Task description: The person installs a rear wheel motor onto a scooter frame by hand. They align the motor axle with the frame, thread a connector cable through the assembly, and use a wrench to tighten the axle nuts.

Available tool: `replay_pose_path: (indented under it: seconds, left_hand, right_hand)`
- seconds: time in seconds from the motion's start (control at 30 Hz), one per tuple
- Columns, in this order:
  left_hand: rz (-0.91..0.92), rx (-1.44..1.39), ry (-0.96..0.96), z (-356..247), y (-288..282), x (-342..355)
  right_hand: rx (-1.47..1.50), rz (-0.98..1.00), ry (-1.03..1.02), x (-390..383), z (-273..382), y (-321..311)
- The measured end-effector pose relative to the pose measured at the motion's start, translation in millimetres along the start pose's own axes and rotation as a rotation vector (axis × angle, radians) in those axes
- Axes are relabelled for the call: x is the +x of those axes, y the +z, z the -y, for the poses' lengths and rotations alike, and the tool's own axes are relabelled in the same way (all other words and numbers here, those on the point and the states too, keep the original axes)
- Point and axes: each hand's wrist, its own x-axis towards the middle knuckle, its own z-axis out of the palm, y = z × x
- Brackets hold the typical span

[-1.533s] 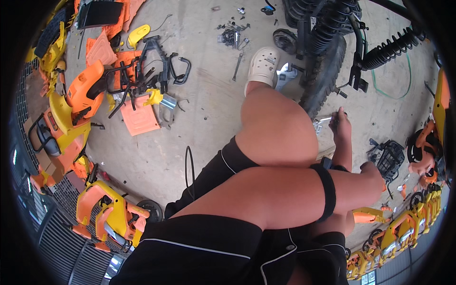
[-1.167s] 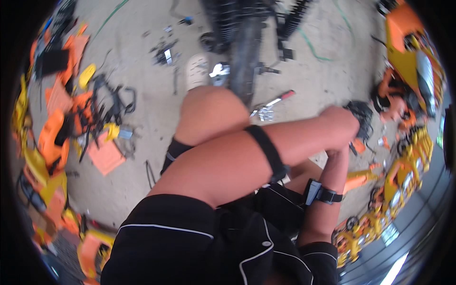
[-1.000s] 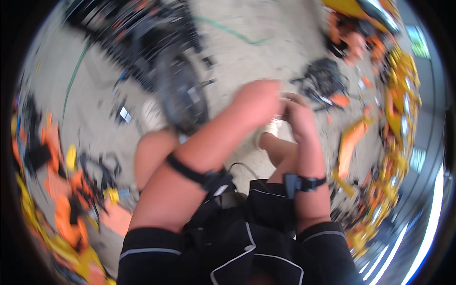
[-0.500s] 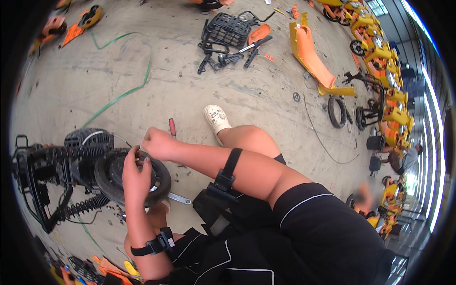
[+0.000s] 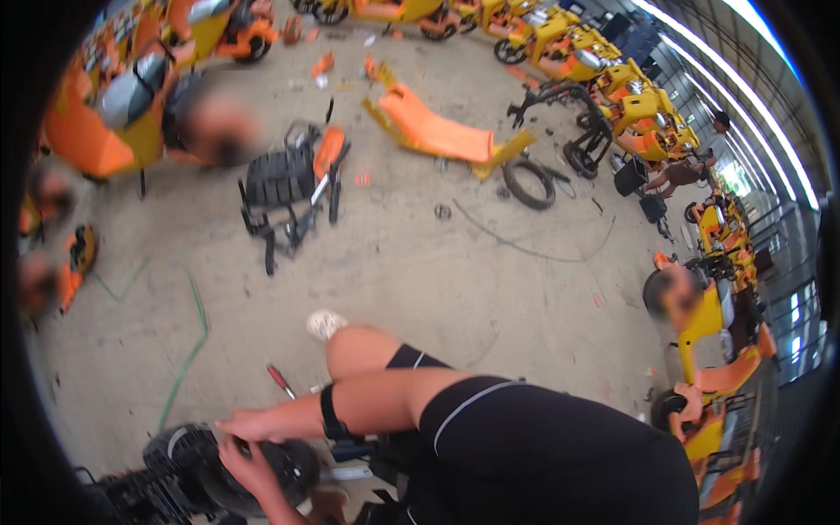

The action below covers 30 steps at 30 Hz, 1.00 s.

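Observation:
At the lower left, a small black wheel (image 5: 296,472) with a tyre lies beside a black vehicle frame. My left hand (image 5: 248,471) is over this wheel, its thumb and fingers apart, with nothing visible between them. Just beyond it, my right hand (image 5: 249,425) is closed above the wheel's far edge, its fingertips near the left ones. Blur hides whatever the right fingers may pinch. A black part with a pale curved cable (image 5: 178,432) sits left of the hands. Past my right forearm lies a red-handled screwdriver (image 5: 279,378) on the floor.
A green strap (image 5: 194,346) runs along the floor at left. Ahead lie a black rack (image 5: 276,179), an orange and yellow body panel (image 5: 437,129) and a loose tyre (image 5: 528,184). Yellow scooters (image 5: 643,109) line the far and right sides; a person (image 5: 678,173) bends beside them.
My view has swung up and to the right, so hands and wheel appear lower in the picture. Both hands remain close together at the wheel.

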Motion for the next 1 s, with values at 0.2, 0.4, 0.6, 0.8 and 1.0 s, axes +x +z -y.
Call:
replay_pose_path:
  seconds: [0.2,0.4,0.6,0.8,1.0]
  left_hand:
    - [-0.184,-0.127,0.106,-24.9,-35.0,7.8]
    - [-0.261,-0.32,-0.064,70.1,-2.7,4.7]
    - [-0.492,-0.433,-0.273,62.4,-44.7,-16.8]
    - [-0.536,-0.606,-0.246,-25.6,-69.5,-39.4]
    - [-0.392,-0.444,-0.41,46.9,-46.6,-125.8]
  right_hand:
    - [0.042,0.007,0.012,-32.6,47.4,19.8]
    - [-0.497,-0.347,-0.154,-55.5,147.1,-28.2]
    - [-0.943,-0.669,-0.958,-339.8,354.5,-39.1]
    - [-1.314,-0.491,-1.592,-567.4,378.2,65.8]
    - [-1.285,-0.186,-1.757,-536.8,388.8,57.0]
